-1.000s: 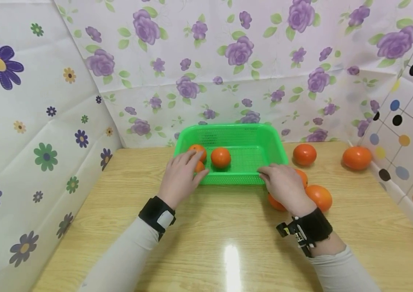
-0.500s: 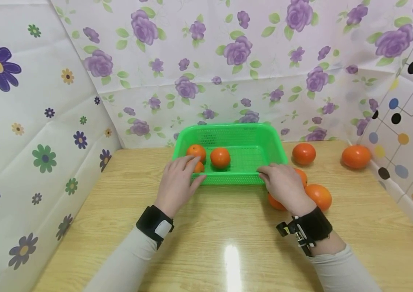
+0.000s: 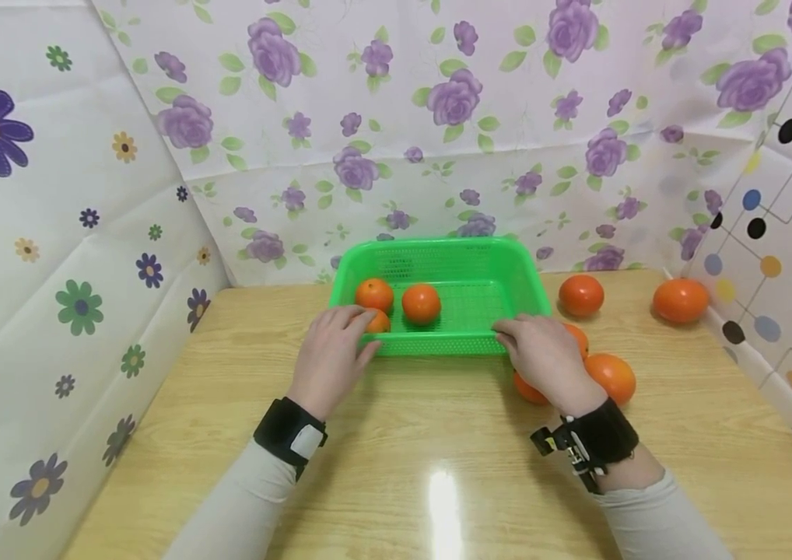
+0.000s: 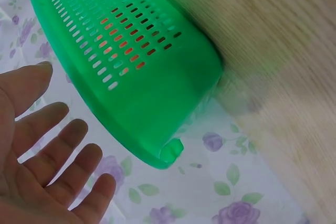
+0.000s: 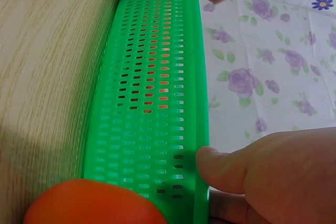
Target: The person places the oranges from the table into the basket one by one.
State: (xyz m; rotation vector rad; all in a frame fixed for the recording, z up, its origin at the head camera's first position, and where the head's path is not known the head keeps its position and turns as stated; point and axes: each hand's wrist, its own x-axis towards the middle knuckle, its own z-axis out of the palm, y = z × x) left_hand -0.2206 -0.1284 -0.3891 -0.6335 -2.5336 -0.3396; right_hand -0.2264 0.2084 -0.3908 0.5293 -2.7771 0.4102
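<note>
Basket (image 3: 441,344) stands far on our table (image 3: 375,459), three oranges (image 3: 421,304) inside at left; our right hand (image 3: 544,351) pinches its near rim (image 3: 452,335), our left hand (image 3: 328,359), fingers relaxed, is beside its near left corner.

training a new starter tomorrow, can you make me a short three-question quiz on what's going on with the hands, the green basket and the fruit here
1. Which hand pinches the green basket by its rim?

2. True or false: five orange fruits lie inside the basket.

3. What is the left hand doing?
A) Holding a fruit
B) Held open, gripping nothing
C) Gripping the other wrist

Key:
1. The right hand, near the basket's front right corner.
2. False: three orange fruits show inside it.
3. B
</note>
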